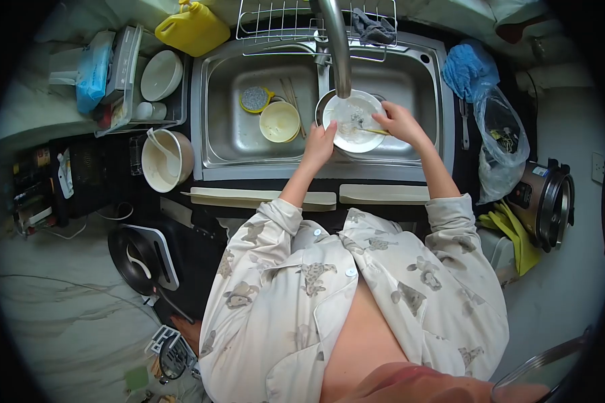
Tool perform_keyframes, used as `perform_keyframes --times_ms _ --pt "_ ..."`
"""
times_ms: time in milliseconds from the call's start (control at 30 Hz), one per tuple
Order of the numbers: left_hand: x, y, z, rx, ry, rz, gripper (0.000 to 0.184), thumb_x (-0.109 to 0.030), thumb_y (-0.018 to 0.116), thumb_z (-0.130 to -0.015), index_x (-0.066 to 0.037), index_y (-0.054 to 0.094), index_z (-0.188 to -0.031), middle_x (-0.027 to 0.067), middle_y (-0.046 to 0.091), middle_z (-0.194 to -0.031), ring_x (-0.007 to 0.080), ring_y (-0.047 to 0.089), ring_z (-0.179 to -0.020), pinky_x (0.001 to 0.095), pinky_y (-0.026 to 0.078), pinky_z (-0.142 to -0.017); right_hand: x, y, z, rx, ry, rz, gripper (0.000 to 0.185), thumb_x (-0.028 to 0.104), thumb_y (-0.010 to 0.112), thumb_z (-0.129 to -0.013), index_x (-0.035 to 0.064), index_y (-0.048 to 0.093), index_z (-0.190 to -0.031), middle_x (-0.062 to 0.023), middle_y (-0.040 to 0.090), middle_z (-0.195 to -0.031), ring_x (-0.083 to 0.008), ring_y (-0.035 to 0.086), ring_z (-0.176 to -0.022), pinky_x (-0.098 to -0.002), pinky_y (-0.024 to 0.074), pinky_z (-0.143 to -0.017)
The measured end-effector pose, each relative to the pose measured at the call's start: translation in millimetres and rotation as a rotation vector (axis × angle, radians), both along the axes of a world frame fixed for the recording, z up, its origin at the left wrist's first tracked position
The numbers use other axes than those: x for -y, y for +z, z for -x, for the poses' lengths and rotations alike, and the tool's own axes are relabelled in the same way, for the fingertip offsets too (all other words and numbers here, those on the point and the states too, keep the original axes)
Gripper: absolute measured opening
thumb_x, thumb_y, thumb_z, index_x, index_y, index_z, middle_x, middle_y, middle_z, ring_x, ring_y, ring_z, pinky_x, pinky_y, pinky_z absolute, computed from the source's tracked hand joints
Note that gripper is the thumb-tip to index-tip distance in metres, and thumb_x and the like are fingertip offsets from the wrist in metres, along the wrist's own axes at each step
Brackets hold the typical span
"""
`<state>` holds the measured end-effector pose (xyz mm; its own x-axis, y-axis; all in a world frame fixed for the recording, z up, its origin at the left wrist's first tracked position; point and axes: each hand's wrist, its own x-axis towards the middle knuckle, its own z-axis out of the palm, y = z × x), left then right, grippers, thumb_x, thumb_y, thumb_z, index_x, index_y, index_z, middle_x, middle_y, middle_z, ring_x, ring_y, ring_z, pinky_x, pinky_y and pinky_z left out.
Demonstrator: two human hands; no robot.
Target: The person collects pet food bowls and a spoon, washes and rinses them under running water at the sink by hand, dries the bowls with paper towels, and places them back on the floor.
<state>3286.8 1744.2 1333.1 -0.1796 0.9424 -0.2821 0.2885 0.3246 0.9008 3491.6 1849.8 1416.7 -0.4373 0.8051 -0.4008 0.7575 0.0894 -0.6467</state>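
Observation:
A white bowl (343,138) with water in it is held under the faucet (338,60), over the right side of the sink. My left hand (320,142) grips its left rim, thumb on top. At the opposite rim, my right hand (400,123) is closed on the bowl. A thin yellowish stick (375,131) runs from beside my right fingers into the bowl; whether those fingers also hold it is unclear. Behind the bowl, part of another round vessel shows. In the left basin (225,138) are a cream bowl (279,122), a yellow-rimmed scrubber (255,99) and chopsticks (294,97).
A wire rack (282,30) with a grey cloth (374,28) spans the sink's back. Left stand a yellow jug (192,30) and a pot with a ladle (168,161). Right are a plastic bag (501,134), a blue cloth (469,69) and a cooker (538,201).

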Motion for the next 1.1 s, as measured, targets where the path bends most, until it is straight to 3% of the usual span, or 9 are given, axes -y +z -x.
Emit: perform_keyframes --times_ms 33,200,333,433,833,933,1000,1033,1100 --pt "0 -2 1 0.027 -0.011 -0.005 0.053 -0.043 0.039 -0.093 0.005 0.062 -0.093 0.0291 0.053 -0.099 0.0415 0.049 -0.096 0.044 0.038 -0.086 2 -6 -2 -0.148 -0.063 0.113 0.023 0.021 0.058 -0.084 -0.001 0.056 -0.085 -0.0096 0.058 -0.068 -0.0157 0.055 -0.057 -0.0306 0.0444 -0.052" --pt "0 11 11 -0.105 -0.003 0.005 0.06 -0.05 0.037 -0.093 0.004 0.063 -0.085 0.025 0.056 -0.092 0.0378 0.052 -0.09 0.0405 0.041 -0.08 10 -34 -7 -0.325 -0.171 0.1 0.021 0.019 0.057 -0.084 -0.001 0.057 -0.089 -0.0078 0.058 -0.069 -0.0137 0.055 -0.056 -0.0294 0.0449 -0.05" --pt "4 11 32 -0.08 0.029 -0.034 0.061 -0.053 0.036 -0.093 0.0 0.062 -0.077 0.0123 0.056 -0.068 0.0282 0.053 -0.077 0.0351 0.042 -0.072 9 -71 -27 -0.445 -0.328 0.041 0.021 0.018 0.057 -0.084 -0.0023 0.057 -0.091 -0.008 0.059 -0.07 -0.0136 0.057 -0.059 -0.0281 0.0468 -0.05" --pt "12 0 49 -0.13 0.159 -0.193 0.053 -0.045 0.037 -0.095 -0.002 0.06 -0.073 0.01 0.057 -0.067 0.0255 0.052 -0.067 0.0346 0.042 -0.069 0 -107 -48 -0.354 -0.366 0.072 0.022 0.017 0.057 -0.084 -0.0031 0.057 -0.093 -0.0087 0.06 -0.071 -0.0138 0.058 -0.058 -0.0282 0.0475 -0.049" --pt "18 -18 58 0.042 0.168 -0.184 0.034 -0.028 0.047 -0.094 0.0 0.057 -0.077 0.0087 0.057 -0.072 0.0188 0.052 -0.07 0.0294 0.041 -0.067 -12 -241 -48 -0.162 -0.335 0.299 0.03 0.017 0.06 -0.082 -0.0007 0.057 -0.106 -0.0129 0.064 -0.086 -0.0185 0.063 -0.063 -0.0304 0.051 -0.05" --pt "18 -16 58 0.073 0.172 -0.223 0.031 -0.026 0.049 -0.094 0.0 0.056 -0.079 0.0074 0.057 -0.073 0.0171 0.053 -0.072 0.0283 0.042 -0.069 -7 -243 -38 -0.065 -0.354 0.3 0.034 0.02 0.06 -0.081 0.0004 0.057 -0.108 -0.0172 0.064 -0.093 -0.026 0.065 -0.077 -0.0352 0.0526 -0.061" --pt "20 -19 61 0.084 0.174 -0.228 0.029 -0.025 0.049 -0.093 0.0 0.056 -0.081 0.0067 0.057 -0.074 0.0163 0.053 -0.074 0.0278 0.042 -0.07 -3 -266 -40 0.083 -0.234 0.177 0.039 0.025 0.061 -0.081 0.0019 0.056 -0.112 -0.0218 0.062 -0.101 -0.033 0.061 -0.093 -0.0386 0.0492 -0.078" --pt "23 -25 64 0.107 0.158 -0.218 0.027 -0.023 0.049 -0.094 0.0 0.056 -0.081 0.0042 0.057 -0.077 0.0128 0.052 -0.076 0.0252 0.041 -0.072 0 -274 -42 0.083 -0.228 0.179 0.039 0.025 0.061 -0.081 0.0019 0.056 -0.112 -0.0218 0.062 -0.101 -0.033 0.061 -0.093 -0.0386 0.0492 -0.078" --pt "26 -29 70 0.126 0.153 -0.21 0.025 -0.022 0.049 -0.094 -0.001 0.055 -0.082 0.0017 0.057 -0.08 0.0093 0.051 -0.078 0.0226 0.041 -0.074 3 -286 -45 0.163 -0.218 0.045 0.039 0.023 0.06 -0.082 -0.003 0.053 -0.109 -0.0201 0.062 -0.094 -0.0257 0.064 -0.071 -0.0359 0.0518 -0.059"
